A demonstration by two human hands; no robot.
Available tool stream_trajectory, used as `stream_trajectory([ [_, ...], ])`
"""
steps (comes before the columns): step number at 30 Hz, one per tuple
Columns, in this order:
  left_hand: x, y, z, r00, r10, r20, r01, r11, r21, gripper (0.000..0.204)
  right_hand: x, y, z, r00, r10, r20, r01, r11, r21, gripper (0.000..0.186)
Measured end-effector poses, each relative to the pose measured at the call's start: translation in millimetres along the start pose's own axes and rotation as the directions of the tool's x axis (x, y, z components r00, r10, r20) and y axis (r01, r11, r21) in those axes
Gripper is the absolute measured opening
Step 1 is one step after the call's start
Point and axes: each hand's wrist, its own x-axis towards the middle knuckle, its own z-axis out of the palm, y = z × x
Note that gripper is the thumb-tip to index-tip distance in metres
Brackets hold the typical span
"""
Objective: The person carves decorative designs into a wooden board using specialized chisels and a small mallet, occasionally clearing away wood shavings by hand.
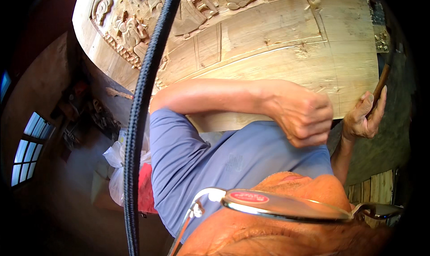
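Observation:
My left forearm lies across the front edge of a pale wooden panel (345, 41), its upper surface partly carved in relief (127, 27). At the end of that arm my left hand (302, 119) is curled closed near the panel's front edge; whatever its fingers may hold is hidden. Just off the panel's right end, my right hand (365, 114) grips a slender brown wooden tool handle (381, 79) between thumb and fingers. The handle slants up toward the rim of the view, where its far end is dark and indistinct. Small shavings (300, 49) lie on the panel.
A black braided cable (150, 72) hangs across the left part of the view. Behind my body are a clear plastic bag (116, 166) and a red item (148, 188). A cluttered dark area and a barred window (29, 148) are at left; wooden boards (376, 186) stand at lower right.

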Motion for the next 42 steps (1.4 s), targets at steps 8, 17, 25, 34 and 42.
stream_trajectory([
  [8,-37,-20,-46,0.929,-0.369,0.002,0.367,0.923,0.113,0.032,5,-4,6,0.994,-0.101,0.033,0.101,0.995,0.008,0.031],
  [17,-35,-25,-10,0.964,-0.232,-0.127,0.238,0.97,0.039,0.027,-32,-23,-25,0.835,-0.206,0.509,0.112,0.971,0.209,0.033],
  [25,-47,-40,23,0.935,-0.327,0.14,0.345,0.929,-0.136,0.04,-41,-44,-38,0.741,-0.112,0.662,-0.065,0.969,0.237,0.031],
  [34,-32,-45,27,0.87,-0.432,0.238,0.486,0.832,-0.268,0.054,-38,-66,-39,0.797,-0.182,0.576,0.076,0.976,0.203,0.035],
  [42,-26,-48,24,0.855,-0.448,0.263,0.504,0.838,-0.21,0.059,-32,-71,-38,0.809,-0.204,0.551,0.11,0.974,0.198,0.039],
])
